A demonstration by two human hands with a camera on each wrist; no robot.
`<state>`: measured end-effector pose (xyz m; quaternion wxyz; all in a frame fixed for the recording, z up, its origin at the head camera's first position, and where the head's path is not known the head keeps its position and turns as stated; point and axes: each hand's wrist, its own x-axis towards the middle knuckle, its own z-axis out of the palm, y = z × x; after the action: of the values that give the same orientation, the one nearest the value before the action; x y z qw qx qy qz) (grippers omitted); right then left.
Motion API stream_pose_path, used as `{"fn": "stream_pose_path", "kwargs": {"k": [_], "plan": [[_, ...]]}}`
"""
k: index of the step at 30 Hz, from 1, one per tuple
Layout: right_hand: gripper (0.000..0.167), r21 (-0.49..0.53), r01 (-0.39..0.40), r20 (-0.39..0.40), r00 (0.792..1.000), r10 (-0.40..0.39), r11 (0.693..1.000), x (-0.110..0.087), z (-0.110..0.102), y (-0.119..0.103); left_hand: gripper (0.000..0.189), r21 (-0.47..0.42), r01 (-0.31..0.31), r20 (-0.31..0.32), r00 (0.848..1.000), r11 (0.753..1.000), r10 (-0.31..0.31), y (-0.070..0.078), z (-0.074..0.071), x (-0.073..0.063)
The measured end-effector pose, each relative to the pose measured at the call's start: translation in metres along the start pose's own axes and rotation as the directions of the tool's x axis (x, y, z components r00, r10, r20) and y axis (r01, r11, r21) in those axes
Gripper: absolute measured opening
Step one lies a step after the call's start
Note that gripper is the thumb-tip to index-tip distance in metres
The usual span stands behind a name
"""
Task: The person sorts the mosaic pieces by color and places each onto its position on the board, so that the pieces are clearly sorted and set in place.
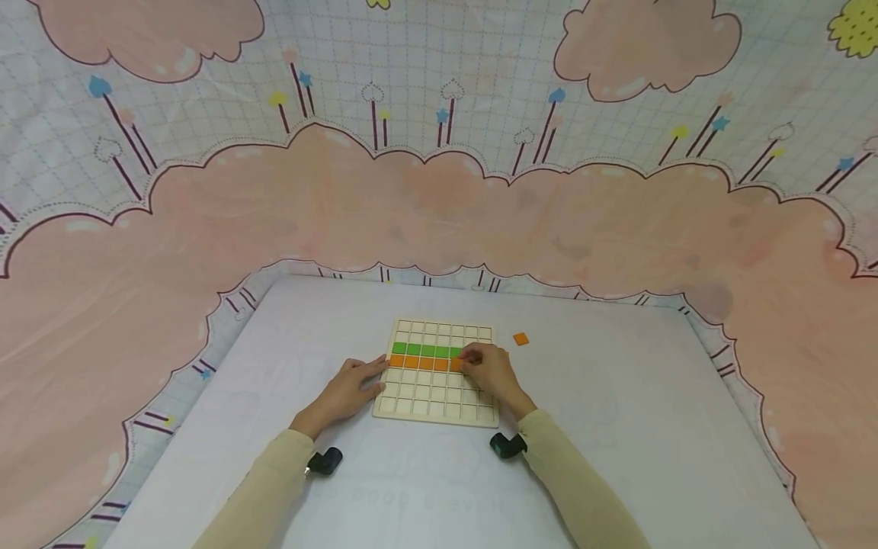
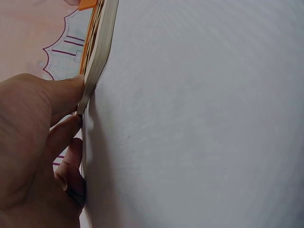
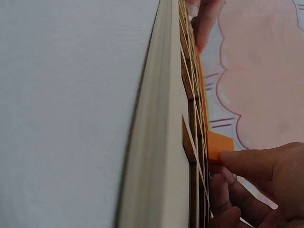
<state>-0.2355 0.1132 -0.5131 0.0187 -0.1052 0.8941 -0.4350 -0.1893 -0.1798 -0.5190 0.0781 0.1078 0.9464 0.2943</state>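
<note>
A pale wooden grid board [image 1: 417,410] lies on the white table, with one row of green square tiles [image 1: 414,350] and a row of orange square tiles [image 1: 411,361] below it. My left hand [image 1: 347,390] touches the board's left edge, its fingers extended. In the left wrist view, the fingertips [image 2: 71,95] rest against the board's side. Over the right end of the orange row, my right hand [image 1: 491,371] pinches an orange tile [image 3: 220,143] between thumb and finger. That tile stands tilted against the grid in the right wrist view. The hand hides some right-hand cells.
One loose orange tile [image 1: 521,338] lies on the white table [image 1: 617,396], right of the board's upper corner. Black wrist cameras [image 1: 325,461] sit at both cuffs. A patterned cloth [image 1: 439,213] surrounds the table.
</note>
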Motion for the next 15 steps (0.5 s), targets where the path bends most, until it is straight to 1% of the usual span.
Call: {"fn": "stream_pose_path", "kwargs": {"k": [4, 15], "plan": [[0.009, -0.033, 0.016, -0.005, 1.0, -0.016, 0.999, 0.001, 0.0018, 0.0009, 0.052, 0.002, 0.002, 0.0, 1.0, 1.0, -0.002, 0.0006, -0.0003, -0.0002], [0.012, -0.066, 0.001, -0.006, 1.0, -0.002, 0.998, 0.0, 0.002, 0.0003, 0.052, -0.008, 0.014, 0.003, 1.0, 1.0, -0.014, 0.0009, -0.0008, -0.0009]]}}
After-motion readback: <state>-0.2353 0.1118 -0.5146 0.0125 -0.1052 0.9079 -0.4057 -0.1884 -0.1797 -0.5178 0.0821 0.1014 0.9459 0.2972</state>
